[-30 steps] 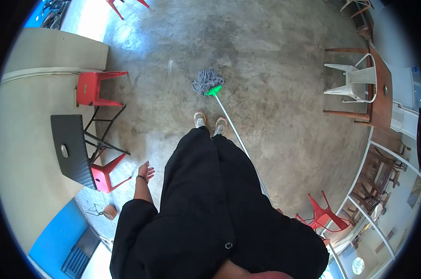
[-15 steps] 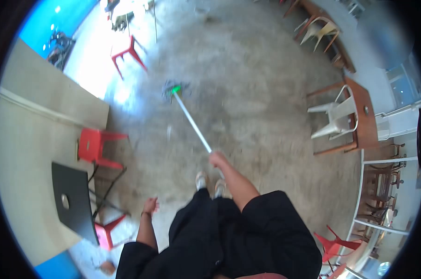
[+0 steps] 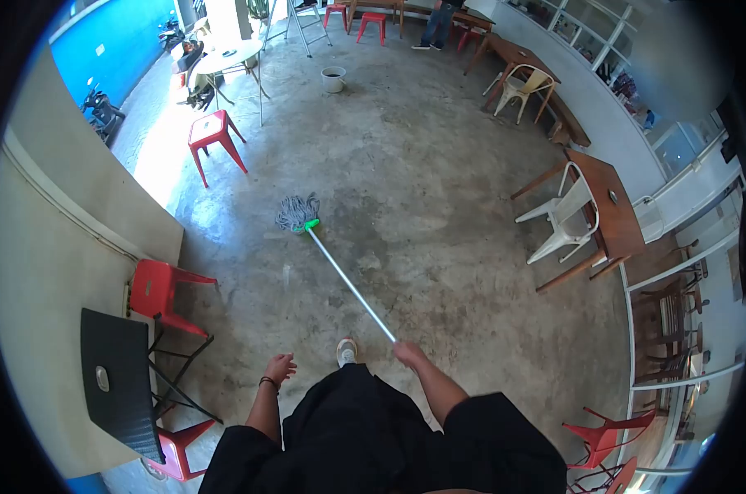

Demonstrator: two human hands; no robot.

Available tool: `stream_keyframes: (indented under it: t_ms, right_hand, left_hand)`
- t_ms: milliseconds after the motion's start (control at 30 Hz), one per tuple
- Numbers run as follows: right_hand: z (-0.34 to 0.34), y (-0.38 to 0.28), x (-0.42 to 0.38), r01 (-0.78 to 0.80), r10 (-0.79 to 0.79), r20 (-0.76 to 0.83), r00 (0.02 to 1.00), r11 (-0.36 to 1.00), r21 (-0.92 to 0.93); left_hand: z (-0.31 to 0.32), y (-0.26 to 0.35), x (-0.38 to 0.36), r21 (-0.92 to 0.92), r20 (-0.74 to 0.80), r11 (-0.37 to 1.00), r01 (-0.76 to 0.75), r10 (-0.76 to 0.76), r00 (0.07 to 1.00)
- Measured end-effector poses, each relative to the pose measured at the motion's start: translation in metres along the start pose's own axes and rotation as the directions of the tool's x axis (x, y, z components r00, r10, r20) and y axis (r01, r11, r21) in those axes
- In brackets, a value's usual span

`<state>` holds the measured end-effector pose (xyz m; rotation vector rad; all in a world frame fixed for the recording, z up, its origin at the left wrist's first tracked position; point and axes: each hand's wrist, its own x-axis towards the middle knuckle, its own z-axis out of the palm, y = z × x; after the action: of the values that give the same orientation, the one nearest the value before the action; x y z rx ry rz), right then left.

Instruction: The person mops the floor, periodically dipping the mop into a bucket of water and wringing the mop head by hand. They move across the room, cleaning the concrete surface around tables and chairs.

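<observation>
My right hand (image 3: pixel 407 354) is wrapped round the upper part of a mop's pale handle (image 3: pixel 352 286). From there the handle slants away to the left, down to a green clamp (image 3: pixel 311 225) and a head of grey strands (image 3: pixel 296 212) lying on the concrete floor (image 3: pixel 422 214). Off to the left, my left hand (image 3: pixel 281 368) hangs with its fingers apart and nothing in it, a dark band round the wrist. The nearest furniture to it is a black table (image 3: pixel 122 370). One of my shoes (image 3: pixel 347 352) shows beneath my dark clothes.
Red stools (image 3: pixel 212 132) stand at the left, by the wall and the bright doorway. A bucket (image 3: pixel 333 79) is farther ahead, and beyond it a person (image 3: pixel 439 25) stands near tables. Wooden tables (image 3: pixel 608 202) and pale metal chairs (image 3: pixel 566 214) line the right side.
My view has tilted up, bringing the bucket and the far person into sight. The mop stays in my right hand, its strands now spread ahead of the clamp. My left hand's fingers are more visible.
</observation>
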<state>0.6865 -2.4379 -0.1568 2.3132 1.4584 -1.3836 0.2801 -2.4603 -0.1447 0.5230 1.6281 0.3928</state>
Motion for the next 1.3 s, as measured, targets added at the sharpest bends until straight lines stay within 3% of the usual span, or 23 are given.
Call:
stream_keyframes:
  t_ms: [100,133,200,233,300,333,400,533,667,800,867,900,933,967,1000,1067,1100,1133,1200,1300]
  right_hand:
    - [0.048,0.096,-0.101,-0.144,0.145,0.011,0.989,0.987,-0.069]
    - [0.081,0.139,-0.136,-0.160,0.155,-0.065,0.986,0.984,-0.079]
    - [0.127,0.207,-0.224,-0.398,0.403,0.051,0.914,0.914,-0.085]
    - [0.147,0.236,-0.276,-0.424,0.433,0.124,0.893,0.901,-0.093]
    - [0.223,0.296,-0.382,-0.499,0.510,0.046,0.859,0.855,-0.143]
    - [0.235,0.300,-0.429,-0.561,0.568,0.113,0.816,0.823,-0.084]
    - [0.247,0.298,-0.499,-0.652,0.642,0.191,0.743,0.758,-0.013]
    - [0.271,0.295,-0.525,-0.626,0.622,0.136,0.771,0.779,-0.016]
    - [0.259,0.272,-0.457,-0.537,0.536,0.071,0.841,0.844,-0.014]
    - [0.182,0.181,-0.258,-0.489,0.485,0.083,0.871,0.872,0.036]
    - [0.141,0.127,-0.140,-0.325,0.331,-0.064,0.942,0.942,0.084]
    - [0.078,0.058,-0.094,-0.391,0.371,0.144,0.917,0.906,0.159]
    - [0.075,0.040,-0.028,-0.295,0.288,0.064,0.955,0.933,0.205]
    - [0.048,0.002,0.024,-0.249,0.233,0.090,0.968,0.915,0.318]
    - [0.026,-0.034,0.073,-0.141,0.143,0.017,0.990,0.942,0.305]
    - [-0.030,-0.120,0.138,-0.117,0.140,-0.033,0.990,0.914,0.388]
    - [-0.032,-0.131,0.191,-0.075,0.102,-0.053,0.993,0.922,0.380]
    - [-0.050,-0.157,0.209,-0.029,0.065,-0.088,0.994,0.933,0.359]
    - [-0.078,-0.196,0.223,-0.094,0.131,-0.100,0.986,0.946,0.309]
    - [-0.078,-0.192,0.214,-0.097,0.133,-0.096,0.986,0.944,0.315]
  left_hand:
    - [0.011,-0.027,-0.016,0.076,0.027,0.997,-0.002,0.000,1.000]
    - [0.015,-0.035,-0.023,0.107,0.032,0.994,-0.005,0.001,0.999]
    - [0.011,-0.066,-0.027,0.181,0.070,0.983,-0.004,-0.008,0.997]
    - [0.008,-0.089,-0.016,0.211,0.104,0.977,0.000,-0.022,0.994]
    - [-0.007,-0.131,-0.027,0.370,0.177,0.919,-0.137,0.075,0.981]
    - [-0.002,-0.130,-0.054,0.249,0.100,0.968,0.021,-0.047,0.994]
    - [-0.002,-0.134,-0.086,0.298,0.075,0.947,0.118,-0.146,0.986]
    - [-0.020,-0.163,-0.093,0.306,0.023,0.905,0.296,-0.318,0.948]
    - [-0.024,-0.146,-0.073,0.356,-0.012,0.864,0.357,-0.378,0.926]
    - [-0.031,-0.092,-0.037,0.347,-0.001,0.902,0.256,-0.273,0.962]
    - [-0.042,-0.065,-0.016,0.318,0.015,0.927,0.200,-0.216,0.976]
    - [-0.048,-0.049,-0.005,0.312,0.008,0.930,0.194,-0.206,0.978]
    - [-0.056,-0.038,0.004,0.306,0.001,0.933,0.191,-0.200,0.980]
    - [-0.061,-0.028,0.011,0.296,-0.007,0.936,0.192,-0.198,0.980]
    - [-0.069,-0.015,0.014,0.280,-0.016,0.943,0.182,-0.185,0.983]
    - [-0.081,0.007,0.017,0.235,-0.064,0.955,0.178,-0.168,0.984]
    - [-0.087,0.016,0.016,0.220,-0.090,0.960,0.175,-0.159,0.983]
    - [-0.092,0.024,0.014,0.208,-0.100,0.963,0.172,-0.154,0.983]
    - [-0.098,0.038,0.012,0.217,-0.133,0.959,0.180,-0.154,0.979]
    - [-0.103,0.036,0.014,0.184,-0.148,0.964,0.191,-0.165,0.975]
